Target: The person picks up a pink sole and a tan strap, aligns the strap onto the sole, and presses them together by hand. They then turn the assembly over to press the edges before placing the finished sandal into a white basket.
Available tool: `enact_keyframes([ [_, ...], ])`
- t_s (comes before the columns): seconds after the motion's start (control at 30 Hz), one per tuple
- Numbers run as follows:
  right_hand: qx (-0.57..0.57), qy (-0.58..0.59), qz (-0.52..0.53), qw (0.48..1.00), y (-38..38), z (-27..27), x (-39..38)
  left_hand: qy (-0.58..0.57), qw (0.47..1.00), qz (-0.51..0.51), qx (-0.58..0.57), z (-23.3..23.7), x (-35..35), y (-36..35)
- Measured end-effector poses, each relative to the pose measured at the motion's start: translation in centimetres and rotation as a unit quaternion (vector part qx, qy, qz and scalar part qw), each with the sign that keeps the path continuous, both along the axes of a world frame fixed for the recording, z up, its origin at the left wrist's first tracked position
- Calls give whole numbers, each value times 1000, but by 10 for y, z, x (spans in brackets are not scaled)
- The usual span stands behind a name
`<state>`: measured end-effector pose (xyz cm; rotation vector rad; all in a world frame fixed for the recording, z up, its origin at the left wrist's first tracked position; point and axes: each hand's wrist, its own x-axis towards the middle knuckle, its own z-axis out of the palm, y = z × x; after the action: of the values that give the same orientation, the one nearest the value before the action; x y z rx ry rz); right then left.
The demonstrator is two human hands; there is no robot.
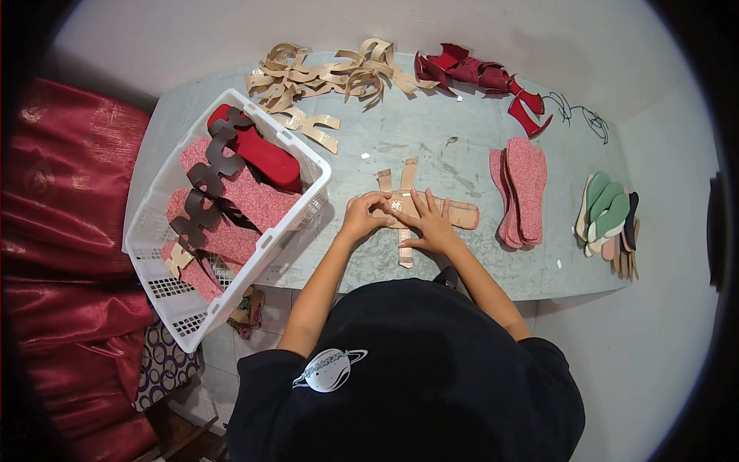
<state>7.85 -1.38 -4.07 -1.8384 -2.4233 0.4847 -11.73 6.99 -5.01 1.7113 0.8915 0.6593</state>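
A tan sandal insole (pixel 465 216) lies crosswise on the table in front of me. A tan strap piece (pixel 406 252) sticks out from its lower side, and two strap ends (pixel 409 173) stick out above. My left hand (pixel 362 215) is at the insole's left end, thumb and fingers curled together on it. My right hand (pixel 431 227) rests on the insole's middle with its fingers spread. Part of the insole and the strap joint is hidden under both hands.
A white plastic basket (pixel 296 223) with pink insoles, a red sole and dark straps stands left. Tan straps (pixel 308 81) and red straps (pixel 477 73) lie at the back. Pink insoles (pixel 523 192) and green-and-cream soles (pixel 608 204) lie right, below black wire (pixel 581 112).
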Motion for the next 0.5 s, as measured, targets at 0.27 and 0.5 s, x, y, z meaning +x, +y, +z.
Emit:
enact_keyframes([
  [0.27,-8,2,-4,1000,2,-1,-1,-32,999,6,-39,0,0,-4],
  [0.5,-14,17,-18,1000,1,0,-1,155,970,102,155,7,0,-1],
])
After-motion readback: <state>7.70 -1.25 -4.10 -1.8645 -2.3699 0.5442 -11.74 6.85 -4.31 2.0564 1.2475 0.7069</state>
